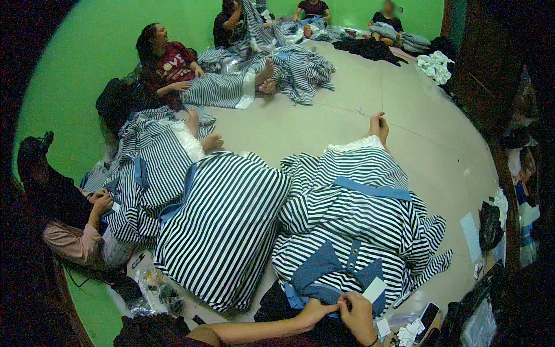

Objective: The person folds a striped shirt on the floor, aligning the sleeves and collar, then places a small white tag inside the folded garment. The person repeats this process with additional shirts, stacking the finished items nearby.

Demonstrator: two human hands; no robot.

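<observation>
A black-and-white striped garment [347, 217] with a blue collar [318, 270] and a blue placket [353, 254] lies spread over my lap and legs. At the collar's near edge, my left hand [317, 311] is closed on the blue cloth. My right hand [357, 319] pinches at the same edge, fingertips pressed together close to the left hand. Anything small between those fingertips is too fine to make out. Just beyond the right hand, a white card tag [374, 290] rests against the collar.
White tags [407, 332] and a phone [429, 315] lie at the near right. A tall striped pile [225, 225] stands left of my lap. Clear plastic bags [157, 292] sit at the near left. Co-workers [173, 63] sit along the green wall among more striped garments [300, 72].
</observation>
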